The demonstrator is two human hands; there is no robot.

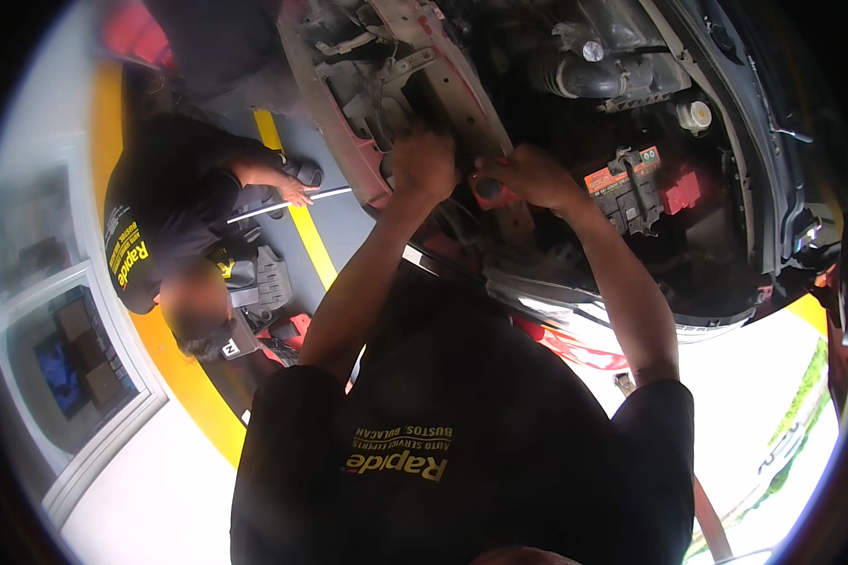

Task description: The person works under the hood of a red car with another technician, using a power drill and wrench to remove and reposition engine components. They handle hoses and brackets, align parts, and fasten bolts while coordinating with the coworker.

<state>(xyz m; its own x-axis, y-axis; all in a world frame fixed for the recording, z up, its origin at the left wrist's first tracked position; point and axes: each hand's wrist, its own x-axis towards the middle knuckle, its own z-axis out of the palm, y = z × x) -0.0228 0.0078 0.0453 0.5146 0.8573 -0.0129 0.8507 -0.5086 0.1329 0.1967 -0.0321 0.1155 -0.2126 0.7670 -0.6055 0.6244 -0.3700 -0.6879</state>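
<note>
Reaching fwd | L hand [425,165] curled | R hand [540,179] at red pc [489,193]

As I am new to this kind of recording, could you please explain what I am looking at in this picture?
There is no machine doing the work, just a person using two bare hands. A wide fisheye camera on the person's head looks down, so straight edges bend near the rim.

The hands are at the open front of a car. The left hand is curled at a metal beam; whether it grips anything is hidden. The right hand is at a small red part, though its hold is unclear.

To the right sit a battery and a black ribbed hose. At left, a co-worker bends over the floor.
</note>
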